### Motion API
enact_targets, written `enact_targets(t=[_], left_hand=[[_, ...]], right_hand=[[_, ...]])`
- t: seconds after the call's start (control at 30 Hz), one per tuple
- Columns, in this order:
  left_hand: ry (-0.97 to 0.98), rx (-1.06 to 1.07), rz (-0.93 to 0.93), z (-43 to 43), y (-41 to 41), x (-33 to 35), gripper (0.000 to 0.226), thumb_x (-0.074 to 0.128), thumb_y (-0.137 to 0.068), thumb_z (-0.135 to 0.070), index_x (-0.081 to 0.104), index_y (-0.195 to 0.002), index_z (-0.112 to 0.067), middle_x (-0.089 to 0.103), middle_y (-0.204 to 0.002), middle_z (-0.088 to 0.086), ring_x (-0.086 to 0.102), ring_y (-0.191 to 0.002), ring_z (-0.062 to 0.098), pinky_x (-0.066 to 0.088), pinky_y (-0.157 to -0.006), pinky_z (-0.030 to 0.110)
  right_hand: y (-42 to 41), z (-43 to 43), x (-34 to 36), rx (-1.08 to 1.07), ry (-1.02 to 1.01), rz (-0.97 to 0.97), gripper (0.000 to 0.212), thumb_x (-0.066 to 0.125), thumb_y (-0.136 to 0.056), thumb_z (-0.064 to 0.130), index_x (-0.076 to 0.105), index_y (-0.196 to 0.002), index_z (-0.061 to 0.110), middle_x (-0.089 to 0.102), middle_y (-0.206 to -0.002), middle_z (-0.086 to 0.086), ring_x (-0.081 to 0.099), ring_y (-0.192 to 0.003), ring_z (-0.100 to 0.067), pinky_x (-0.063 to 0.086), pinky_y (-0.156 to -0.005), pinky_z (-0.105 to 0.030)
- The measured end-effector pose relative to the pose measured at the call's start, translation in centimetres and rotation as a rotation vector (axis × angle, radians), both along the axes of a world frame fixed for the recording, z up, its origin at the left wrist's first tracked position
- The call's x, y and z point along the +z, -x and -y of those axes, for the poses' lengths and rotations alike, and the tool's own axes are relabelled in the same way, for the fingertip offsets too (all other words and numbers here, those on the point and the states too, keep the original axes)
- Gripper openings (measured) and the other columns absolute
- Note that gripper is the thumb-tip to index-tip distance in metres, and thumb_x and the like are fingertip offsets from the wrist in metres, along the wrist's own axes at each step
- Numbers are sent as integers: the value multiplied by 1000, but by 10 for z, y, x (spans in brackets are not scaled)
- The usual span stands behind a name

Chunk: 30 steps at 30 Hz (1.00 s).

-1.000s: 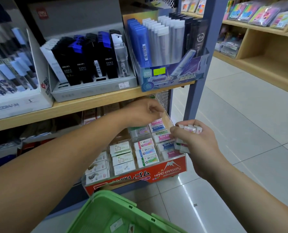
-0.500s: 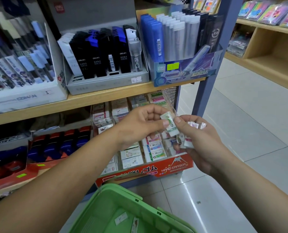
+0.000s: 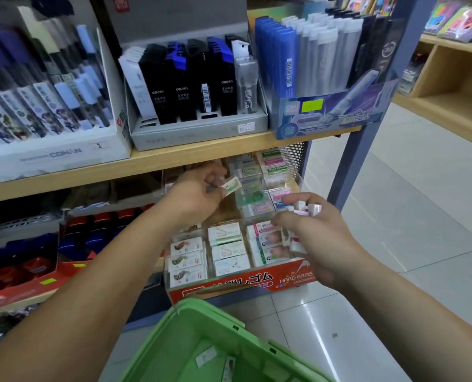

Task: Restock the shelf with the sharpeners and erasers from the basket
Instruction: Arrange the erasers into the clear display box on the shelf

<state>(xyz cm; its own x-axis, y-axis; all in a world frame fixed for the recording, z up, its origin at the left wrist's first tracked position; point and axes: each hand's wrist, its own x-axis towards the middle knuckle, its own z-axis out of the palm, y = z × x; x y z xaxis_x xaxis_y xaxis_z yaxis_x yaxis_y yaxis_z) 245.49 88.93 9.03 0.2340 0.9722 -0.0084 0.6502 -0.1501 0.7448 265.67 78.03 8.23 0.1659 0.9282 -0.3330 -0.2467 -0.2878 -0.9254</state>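
My left hand (image 3: 199, 194) has drawn away from my right hand (image 3: 320, 238), its fingers pinching one small white green-labelled eraser (image 3: 230, 186) above the red cardboard eraser tray (image 3: 257, 282). The right hand's curled fingers clutch several small wrapped erasers (image 3: 309, 209).

Stationery shop, priced pen display boxes (image 3: 196, 128), stocked wooden shelves (image 3: 174, 158), tiled aisle (image 3: 394, 216)

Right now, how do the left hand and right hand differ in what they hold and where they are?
The left hand pinches one green-printed eraser; the right hand grips a bunch of pink-and-white erasers. The left hand is up by the clear bins; the right hand is lower, by the red display box. Both hold small wrapped erasers.
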Motion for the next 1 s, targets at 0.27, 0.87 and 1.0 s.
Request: enact_targets(t=[0.27,0.87,1.0], left_hand=[[5,-16,-335,-14,19,-13,15,83,-85,-22,72,-87,-32,67,-90,-18,61,-82,-1,44,-60,17],[275,-329,222,17,12,16,16,64,-102,-22,77,-112,-21,74,-83,-5,67,-69,7,46,-52,19],[288,-385,272,16,12,14,18,70,-97,-11,75,-114,-9,75,-94,16,70,-74,16,58,-67,24]], right_hand=[[33,-5,-1,62,3,39,30,70,-93,-1,62,-116,17,77,-102,-21,70,-69,-28,61,-56,-41],[34,-11,-6,102,-26,-243,42,60,-94,-13,63,-131,5,76,-113,-22,77,-99,-39,66,-76,-49],[34,-10,-5,53,-12,-259,40,63,-94,-10,62,-131,3,76,-115,-23,77,-99,-39,66,-72,-44]])
